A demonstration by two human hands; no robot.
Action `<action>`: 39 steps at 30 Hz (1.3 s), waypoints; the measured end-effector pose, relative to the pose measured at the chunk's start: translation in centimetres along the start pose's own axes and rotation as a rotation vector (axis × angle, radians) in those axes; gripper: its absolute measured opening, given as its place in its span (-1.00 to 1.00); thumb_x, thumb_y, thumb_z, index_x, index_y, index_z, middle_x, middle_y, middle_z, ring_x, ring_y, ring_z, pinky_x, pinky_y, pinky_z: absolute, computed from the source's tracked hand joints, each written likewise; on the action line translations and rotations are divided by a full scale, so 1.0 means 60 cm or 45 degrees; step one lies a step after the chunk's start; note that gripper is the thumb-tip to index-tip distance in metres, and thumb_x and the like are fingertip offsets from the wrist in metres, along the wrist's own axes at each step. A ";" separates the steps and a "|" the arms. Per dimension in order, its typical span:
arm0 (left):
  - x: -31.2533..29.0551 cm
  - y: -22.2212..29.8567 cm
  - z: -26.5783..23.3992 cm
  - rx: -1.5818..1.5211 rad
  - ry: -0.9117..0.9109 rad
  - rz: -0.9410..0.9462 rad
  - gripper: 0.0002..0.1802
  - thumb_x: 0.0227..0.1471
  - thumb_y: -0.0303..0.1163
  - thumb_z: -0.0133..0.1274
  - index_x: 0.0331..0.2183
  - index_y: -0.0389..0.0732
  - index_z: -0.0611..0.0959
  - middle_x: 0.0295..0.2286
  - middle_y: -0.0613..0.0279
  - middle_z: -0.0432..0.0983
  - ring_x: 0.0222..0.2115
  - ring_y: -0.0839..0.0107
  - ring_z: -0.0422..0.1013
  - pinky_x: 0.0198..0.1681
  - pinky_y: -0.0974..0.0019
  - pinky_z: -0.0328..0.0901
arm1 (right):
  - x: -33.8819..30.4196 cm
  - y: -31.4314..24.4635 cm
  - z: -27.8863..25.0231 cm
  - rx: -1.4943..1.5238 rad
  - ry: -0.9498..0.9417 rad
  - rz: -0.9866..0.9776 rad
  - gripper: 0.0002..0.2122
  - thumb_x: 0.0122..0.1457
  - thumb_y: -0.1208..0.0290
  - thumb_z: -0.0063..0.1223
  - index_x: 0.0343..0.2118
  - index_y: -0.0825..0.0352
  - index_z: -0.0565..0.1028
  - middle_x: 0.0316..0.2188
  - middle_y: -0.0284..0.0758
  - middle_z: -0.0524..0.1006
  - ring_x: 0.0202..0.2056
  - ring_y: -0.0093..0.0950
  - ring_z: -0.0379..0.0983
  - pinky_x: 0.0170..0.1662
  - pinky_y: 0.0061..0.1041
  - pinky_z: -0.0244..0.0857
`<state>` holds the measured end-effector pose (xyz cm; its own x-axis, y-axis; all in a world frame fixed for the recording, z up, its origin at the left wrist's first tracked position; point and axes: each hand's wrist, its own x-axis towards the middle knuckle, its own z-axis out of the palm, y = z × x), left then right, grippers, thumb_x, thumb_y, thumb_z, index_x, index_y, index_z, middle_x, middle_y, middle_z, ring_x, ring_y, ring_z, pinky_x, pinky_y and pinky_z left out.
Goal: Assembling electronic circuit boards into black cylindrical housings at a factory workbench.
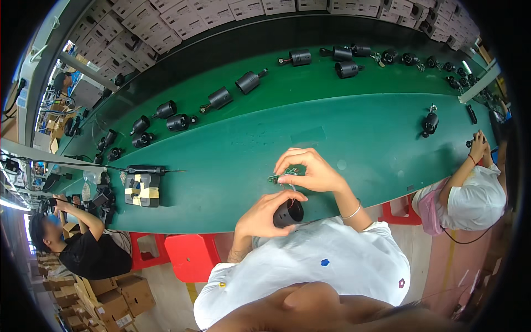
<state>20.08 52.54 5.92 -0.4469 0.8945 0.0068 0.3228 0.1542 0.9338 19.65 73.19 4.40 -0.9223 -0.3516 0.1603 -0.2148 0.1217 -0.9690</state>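
Note:
My left hand (264, 214) is closed round a black cylindrical housing (289, 214), its open end tilted up near the table's front edge. Just beyond it, my right hand (312, 170) pinches a small green circuit board (275, 179) between thumb and fingers. Thin wires run from the board down toward the housing's mouth; where they end inside is hidden. More green board shows under the curled fingers of that hand.
Similar black housings (220, 98) line the green belt behind the green table (221, 160). An electric screwdriver (146, 169) lies by a taped black block (142, 191) at left. Another housing (430, 123) stands at right. Co-workers sit on both sides; a red stool (191, 257) is beside me.

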 end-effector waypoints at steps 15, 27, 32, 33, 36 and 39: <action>0.009 -0.030 0.042 -2.827 0.118 0.880 -0.21 -0.33 -0.34 0.24 0.03 -0.10 0.31 -0.05 0.20 0.41 -0.41 0.32 0.39 -0.33 0.24 0.27 | -0.013 0.008 -0.009 0.311 0.293 -0.568 -0.82 -0.13 0.64 0.30 -0.41 0.26 0.64 -0.18 -0.30 0.51 -0.10 -0.36 0.43 0.02 -0.36 0.30; -0.019 -0.068 0.032 -1.552 0.574 0.480 -0.21 -0.37 -0.31 0.23 0.00 -0.18 0.35 -0.05 0.12 0.41 -0.40 0.28 0.43 -0.29 0.30 0.31 | -0.042 -0.052 -0.008 0.549 0.478 -0.528 -0.85 -0.12 0.61 0.24 -0.40 0.35 0.60 -0.36 -0.24 0.55 -0.20 -0.27 0.43 -0.08 -0.30 0.34; -0.011 -0.055 0.036 -0.760 0.498 0.265 -0.24 -0.30 -0.36 0.21 0.02 -0.23 0.35 -0.08 0.04 0.42 -0.36 0.20 0.45 -0.28 0.23 0.35 | -0.044 -0.050 -0.006 0.609 0.450 -0.594 -0.90 -0.10 0.59 0.19 -0.45 0.34 0.59 -0.39 -0.23 0.55 -0.25 -0.31 0.42 -0.14 -0.35 0.34; -0.008 -0.051 0.035 -0.432 0.453 0.184 -0.25 -0.28 -0.37 0.21 0.03 -0.24 0.35 -0.09 0.00 0.43 -0.35 0.17 0.45 -0.28 0.20 0.36 | -0.044 -0.048 -0.005 0.622 0.441 -0.614 -0.90 -0.10 0.59 0.18 -0.46 0.34 0.59 -0.40 -0.23 0.54 -0.26 -0.31 0.41 -0.15 -0.36 0.33; 0.005 -0.032 0.043 0.055 0.367 -0.024 -0.27 -0.23 -0.37 0.21 0.04 -0.27 0.35 -0.10 -0.03 0.42 -0.33 0.13 0.45 -0.28 0.16 0.38 | -0.045 -0.044 -0.005 0.655 0.430 -0.625 -0.92 -0.10 0.58 0.17 -0.47 0.33 0.58 -0.41 -0.23 0.54 -0.27 -0.32 0.40 -0.16 -0.36 0.33; 0.024 -0.013 0.064 0.538 0.244 -0.397 -0.29 -0.15 -0.36 0.22 0.06 -0.28 0.35 -0.13 -0.04 0.40 -0.30 0.09 0.43 -0.27 0.12 0.39 | -0.047 -0.044 -0.004 0.710 0.425 -0.605 -0.94 -0.10 0.57 0.17 -0.50 0.31 0.57 -0.41 -0.25 0.53 -0.28 -0.33 0.39 -0.16 -0.36 0.32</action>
<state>22.40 55.31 3.81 -0.7055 0.6938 -0.1450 0.4401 0.5891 0.6777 22.73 74.06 6.55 -0.8388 0.0575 0.5415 -0.4979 -0.4835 -0.7199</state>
